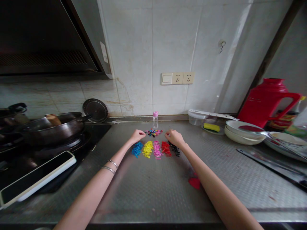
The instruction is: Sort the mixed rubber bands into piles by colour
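Small coloured rubber bands lie sorted by colour on the metal counter: a blue pile (137, 149), a yellow pile (147, 149), a pink pile (157, 149), a red pile (166, 149) and a black pile (175, 149). Behind them is a mixed pile (154, 132) of bands, with a clear bottle with a pink cap (155, 119) upright beyond it. My left hand (137, 136), fingers pinched together, is just left of the mixed pile, above the blue one. Over the red and black piles, my right hand (174, 138) has its fingers curled together. Whatever either hand pinches is too small to make out.
At left are a phone (38, 175) and a pan (51, 126) on the stove. To the right stand a plastic tub (195, 118), a yellow sponge (211, 127), stacked bowls (242, 137) and a red thermos jug (261, 102). A red patch (194, 182) lies by my right forearm.
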`<state>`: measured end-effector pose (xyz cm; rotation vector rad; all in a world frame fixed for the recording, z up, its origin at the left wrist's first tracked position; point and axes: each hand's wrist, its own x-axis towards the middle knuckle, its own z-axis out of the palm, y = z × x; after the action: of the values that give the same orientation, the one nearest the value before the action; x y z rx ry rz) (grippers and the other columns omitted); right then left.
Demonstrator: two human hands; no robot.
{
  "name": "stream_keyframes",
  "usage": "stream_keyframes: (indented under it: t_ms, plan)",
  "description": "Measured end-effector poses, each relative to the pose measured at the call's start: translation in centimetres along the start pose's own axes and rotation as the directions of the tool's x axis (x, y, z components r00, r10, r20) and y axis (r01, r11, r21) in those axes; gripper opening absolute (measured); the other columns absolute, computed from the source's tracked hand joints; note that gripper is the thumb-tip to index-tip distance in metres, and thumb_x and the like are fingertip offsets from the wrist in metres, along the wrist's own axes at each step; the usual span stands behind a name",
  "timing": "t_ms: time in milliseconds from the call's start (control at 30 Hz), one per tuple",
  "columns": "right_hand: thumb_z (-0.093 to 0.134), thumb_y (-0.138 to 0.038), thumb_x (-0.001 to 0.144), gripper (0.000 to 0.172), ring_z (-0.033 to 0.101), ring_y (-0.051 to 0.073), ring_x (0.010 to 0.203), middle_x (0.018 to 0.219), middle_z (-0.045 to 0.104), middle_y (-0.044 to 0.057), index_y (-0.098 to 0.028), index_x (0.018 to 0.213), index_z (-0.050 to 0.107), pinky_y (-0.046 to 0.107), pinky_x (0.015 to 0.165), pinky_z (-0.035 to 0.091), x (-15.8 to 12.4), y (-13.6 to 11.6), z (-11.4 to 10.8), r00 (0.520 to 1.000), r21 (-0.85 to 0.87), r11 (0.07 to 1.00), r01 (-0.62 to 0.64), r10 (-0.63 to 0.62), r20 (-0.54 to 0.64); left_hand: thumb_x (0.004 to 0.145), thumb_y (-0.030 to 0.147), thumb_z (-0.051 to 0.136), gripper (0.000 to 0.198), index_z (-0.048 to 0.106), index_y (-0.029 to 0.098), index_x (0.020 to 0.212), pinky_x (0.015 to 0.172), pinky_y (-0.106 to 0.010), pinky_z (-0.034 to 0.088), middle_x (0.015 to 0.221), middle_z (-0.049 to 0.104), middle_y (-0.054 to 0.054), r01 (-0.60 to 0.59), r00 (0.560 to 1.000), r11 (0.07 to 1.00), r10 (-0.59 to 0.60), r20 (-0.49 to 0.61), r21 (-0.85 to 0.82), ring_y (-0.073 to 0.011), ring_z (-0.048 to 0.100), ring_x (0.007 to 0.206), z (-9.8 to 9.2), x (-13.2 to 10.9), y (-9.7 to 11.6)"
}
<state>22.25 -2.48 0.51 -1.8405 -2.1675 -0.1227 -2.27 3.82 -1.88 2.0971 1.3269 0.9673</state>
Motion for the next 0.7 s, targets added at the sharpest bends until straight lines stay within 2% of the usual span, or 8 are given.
stream_keyframes:
  t_ms: [133,233,433,600,700]
  plan:
    - [0.035,-0.035,0.082,0.031,0.054,0.017,0.085,0.095,0.060,0.006,-0.023,0.089,0.063,0.021,0.064,0.037,0.0,-0.1,0.1,1.000,0.001,1.000,-0.005,0.005,-0.001,0.061,0.021,0.057,0.017,0.067,0.009,0.068,0.061,-0.023,0.042,0.068,0.066,-0.007,0.140,0.973,0.982,-0.160,-0.169,-0.126,-0.0152,0.058,0.065,-1.1,-0.2,-2.6]
    - [0.035,-0.034,0.082,0.031,0.054,0.017,0.086,0.096,0.060,0.007,-0.023,0.091,0.063,0.021,0.066,0.037,0.0,-0.2,0.2,1.000,0.007,1.000,-0.003,0.003,0.002,0.061,0.023,0.057,0.017,0.066,0.011,0.070,0.057,-0.022,0.041,0.066,0.065,-0.006,0.166,0.939,0.963,-0.221,-0.262,-0.214,-0.0143,0.057,0.063,-1.1,-0.4,-3.5]
    - [0.039,-0.033,0.080,0.029,0.054,0.017,0.087,0.098,0.061,0.006,-0.024,0.093,0.063,0.022,0.068,0.038,0.4,-0.3,0.5,1.000,0.054,0.999,-0.001,0.001,-0.005,0.060,0.021,0.056,0.016,0.065,0.010,0.068,0.053,-0.021,0.039,0.064,0.064,-0.006,0.143,0.955,0.962,-0.196,-0.224,-0.233,-0.0129,0.056,0.058,-0.5,-0.2,-4.2]
    - [0.039,-0.034,0.080,0.032,0.054,0.017,0.091,0.102,0.060,0.003,-0.028,0.104,0.059,0.023,0.072,0.040,2.1,-0.2,1.1,1.000,0.120,0.993,-0.016,0.015,0.013,0.060,0.021,0.055,0.016,0.065,0.010,0.068,0.051,-0.020,0.038,0.062,0.064,-0.006,0.143,0.959,0.966,-0.189,-0.212,-0.217,-0.0121,0.055,0.055,-0.3,-0.2,-4.5]
    - [0.037,-0.033,0.081,0.033,0.053,0.018,0.094,0.103,0.059,0.004,-0.029,0.105,0.058,0.025,0.074,0.040,3.3,0.0,1.5,0.999,0.095,0.995,-0.001,-0.003,0.039,0.060,0.022,0.054,0.017,0.065,0.010,0.067,0.050,-0.020,0.038,0.062,0.064,-0.006,0.127,0.962,0.970,-0.171,-0.212,-0.207,-0.0123,0.055,0.056,-0.4,-0.4,-4.6]
